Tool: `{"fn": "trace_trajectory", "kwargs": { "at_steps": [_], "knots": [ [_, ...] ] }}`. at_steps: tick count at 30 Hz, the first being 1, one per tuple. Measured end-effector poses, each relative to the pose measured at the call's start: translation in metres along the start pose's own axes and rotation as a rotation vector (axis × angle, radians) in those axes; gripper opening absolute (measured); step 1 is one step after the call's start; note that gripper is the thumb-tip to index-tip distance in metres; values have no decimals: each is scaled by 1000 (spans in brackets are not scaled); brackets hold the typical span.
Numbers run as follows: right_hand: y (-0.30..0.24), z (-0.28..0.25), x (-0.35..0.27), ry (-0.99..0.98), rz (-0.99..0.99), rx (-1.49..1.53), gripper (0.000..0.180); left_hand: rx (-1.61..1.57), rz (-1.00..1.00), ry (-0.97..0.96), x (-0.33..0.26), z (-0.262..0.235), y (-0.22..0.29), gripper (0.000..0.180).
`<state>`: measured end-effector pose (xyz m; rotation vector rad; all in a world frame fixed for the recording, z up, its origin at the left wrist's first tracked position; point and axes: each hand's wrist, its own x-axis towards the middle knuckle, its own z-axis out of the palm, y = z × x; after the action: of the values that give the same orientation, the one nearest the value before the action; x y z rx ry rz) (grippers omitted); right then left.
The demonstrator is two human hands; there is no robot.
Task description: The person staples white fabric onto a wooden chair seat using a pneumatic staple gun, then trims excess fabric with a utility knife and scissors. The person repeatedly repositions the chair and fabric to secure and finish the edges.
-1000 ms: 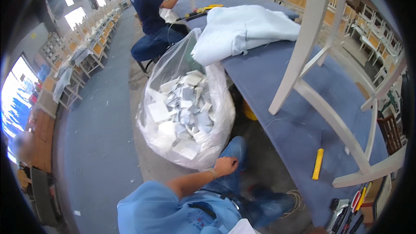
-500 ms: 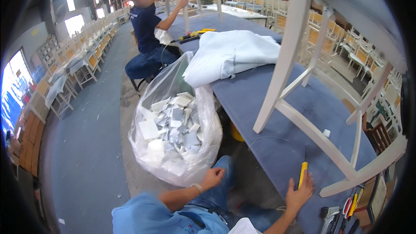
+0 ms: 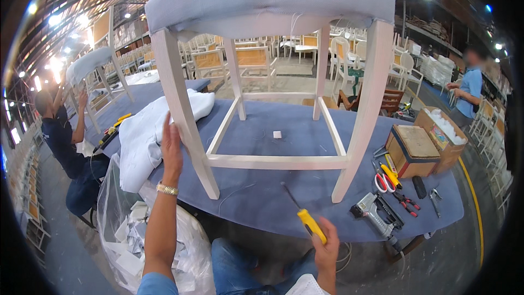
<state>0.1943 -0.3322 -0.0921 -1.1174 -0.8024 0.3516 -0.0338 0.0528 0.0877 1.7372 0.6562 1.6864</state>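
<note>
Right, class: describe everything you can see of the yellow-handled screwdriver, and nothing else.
The screwdriver has a short yellow plastic-looking handle and a thin dark metal shaft. The right hand grips the handle's lower end, near the front edge of the blue-covered table. The tool is tilted, its tip pointing up and to the left toward the stool, between its two front legs. The tip seems to touch nothing.

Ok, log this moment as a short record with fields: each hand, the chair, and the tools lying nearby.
left hand: flat against the chair's front left leg
right hand: holds a yellow-handled screwdriver
chair: white frame, grey padded seat, upright on the blue table
tools on table, right: staple gun, red scissors, pliers
left of table: clear bag of scraps
</note>
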Motion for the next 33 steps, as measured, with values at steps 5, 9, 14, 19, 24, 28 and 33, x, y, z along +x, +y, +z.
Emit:
{"fn": "trace_trajectory", "kwargs": {
  "at_steps": [5, 9, 14, 19, 24, 28, 33],
  "knots": [
    [-77, -18, 11, 99, -14, 417, 76, -151, -241, -107, -15, 35, 28, 68],
    [-137, -37, 65, -141, -225, 234, 79, -217, -225, -106, -39, 45, 45, 58],
    [-215, -3, 125, -144, -491, -12, 65, 231, 369, 178, -28, 29, 98, 61],
    [-271, 9, 153, -121, -467, -280, 51, 526, 925, 141, 42, 37, 206, 70],
    [-289, 42, 192, -35, -840, -600, 44, 781, 1272, 122, 128, 97, 294, 84],
    [-302, 49, 199, -11, -881, -763, 41, 970, 1228, -44, 157, 137, 311, 101],
    [-306, 53, 209, -14, -946, -836, 40, 993, 1181, -59, 156, 144, 307, 111]
  ]
}}
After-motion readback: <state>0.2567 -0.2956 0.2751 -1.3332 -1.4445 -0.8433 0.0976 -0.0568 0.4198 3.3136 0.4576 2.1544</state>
